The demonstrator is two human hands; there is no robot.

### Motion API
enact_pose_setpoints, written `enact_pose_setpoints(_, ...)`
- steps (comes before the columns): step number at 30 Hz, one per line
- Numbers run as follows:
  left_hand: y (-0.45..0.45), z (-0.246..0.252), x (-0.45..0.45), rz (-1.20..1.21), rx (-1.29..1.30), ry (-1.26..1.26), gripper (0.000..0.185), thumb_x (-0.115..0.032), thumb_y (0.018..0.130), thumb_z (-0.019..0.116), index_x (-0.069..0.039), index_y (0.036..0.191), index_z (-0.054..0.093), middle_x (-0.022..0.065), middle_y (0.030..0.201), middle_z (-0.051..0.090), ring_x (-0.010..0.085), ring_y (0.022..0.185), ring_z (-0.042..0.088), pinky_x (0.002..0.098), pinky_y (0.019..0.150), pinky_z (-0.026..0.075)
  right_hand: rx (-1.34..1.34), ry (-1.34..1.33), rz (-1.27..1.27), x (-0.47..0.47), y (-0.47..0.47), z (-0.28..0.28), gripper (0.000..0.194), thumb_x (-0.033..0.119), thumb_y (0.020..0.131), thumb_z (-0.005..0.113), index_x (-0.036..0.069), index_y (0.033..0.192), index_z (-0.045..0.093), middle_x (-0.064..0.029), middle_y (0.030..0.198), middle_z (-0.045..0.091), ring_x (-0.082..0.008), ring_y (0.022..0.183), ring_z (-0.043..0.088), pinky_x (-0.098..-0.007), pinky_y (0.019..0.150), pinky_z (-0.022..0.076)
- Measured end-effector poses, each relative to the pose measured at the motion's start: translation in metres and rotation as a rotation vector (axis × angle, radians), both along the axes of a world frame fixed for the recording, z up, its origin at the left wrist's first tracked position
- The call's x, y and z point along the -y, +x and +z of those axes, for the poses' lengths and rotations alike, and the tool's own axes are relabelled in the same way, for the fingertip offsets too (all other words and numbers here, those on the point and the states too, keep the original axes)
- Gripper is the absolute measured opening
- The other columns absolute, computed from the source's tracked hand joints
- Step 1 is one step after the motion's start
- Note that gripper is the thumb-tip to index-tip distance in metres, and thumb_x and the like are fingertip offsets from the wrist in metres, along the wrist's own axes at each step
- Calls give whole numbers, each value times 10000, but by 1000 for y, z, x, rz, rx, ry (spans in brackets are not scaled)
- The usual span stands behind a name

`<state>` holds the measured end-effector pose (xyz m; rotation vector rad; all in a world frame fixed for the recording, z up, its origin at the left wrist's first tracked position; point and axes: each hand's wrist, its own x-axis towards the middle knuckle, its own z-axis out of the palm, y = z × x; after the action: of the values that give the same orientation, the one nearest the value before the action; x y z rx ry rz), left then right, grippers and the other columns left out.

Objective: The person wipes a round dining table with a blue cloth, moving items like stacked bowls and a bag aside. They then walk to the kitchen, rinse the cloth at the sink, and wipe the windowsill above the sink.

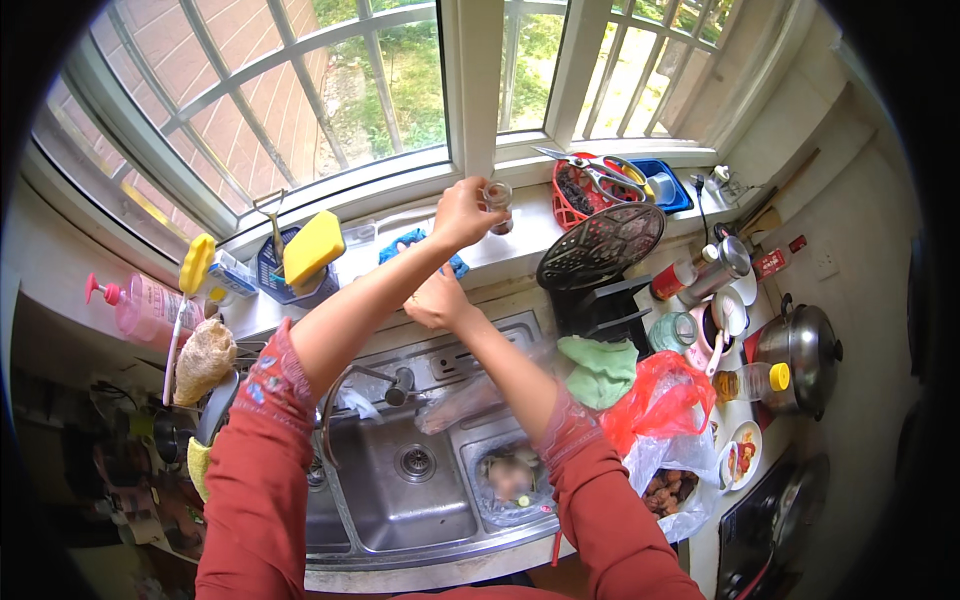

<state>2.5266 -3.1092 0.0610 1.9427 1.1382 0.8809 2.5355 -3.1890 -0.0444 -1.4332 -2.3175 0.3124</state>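
Observation:
My left hand (469, 214) grips a small clear glass jar (498, 202) above the white windowsill (529, 214). Lower down, and partly behind the left forearm, my right hand (439, 296) lies on a crumpled blue cloth (397, 246) on the sill, its fingers over the cloth. The forearms cross in the view, the left one passing over the right hand. To the left of the hands stands a blue plastic basket (304, 289) with a yellow sponge (313, 250). A red basket (566, 214) with scissors (600, 176) stands to the right of the jar.
Below the arms is a steel sink (409, 495) with a faucet (400, 386). A black perforated round rack (600, 244), a green cloth (600, 371), plastic bags (660, 394), a glass jar (673, 332) and a steel pot (806, 360) crowd the right side. A pink pump bottle (150, 307) stands left.

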Motion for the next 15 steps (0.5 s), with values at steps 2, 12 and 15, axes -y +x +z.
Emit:
enact_pose_setpoints(2, 18, -10, -8, -25, -97, 6, 450, -211, 679, 842, 8, 1024, 653, 152, 985, 726, 243, 895, 723, 343, 780, 559, -44, -31, 5, -2, 0, -1, 632, 413, 962, 369, 103, 1511, 329, -158, 1561, 315, -307, 1472, 219, -509, 1195, 84)
enact_pose_setpoints(12, 75, -42, -37, -14, -21, 40, 402, -243, 617, 865, -35, 888, 654, 140, 819, 700, 297, 782, 686, 387, 702, 526, 0, -209, 56, 5, 5, 33, 785, 563, 956, 391, 109, 1561, 183, -180, 1624, 111, -347, 1496, 119, -451, 1222, 74)
enact_pose_setpoints(15, 87, -41, -42, 36, -126, 91, 406, -246, 630, 864, -29, 900, 652, 143, 829, 703, 290, 793, 689, 383, 709, 532, -86, -97, 50, 6, 11, 42, 686, 493, 962, 412, 94, 1509, 305, -175, 1578, 248, -342, 1464, 215, -462, 1209, 126)
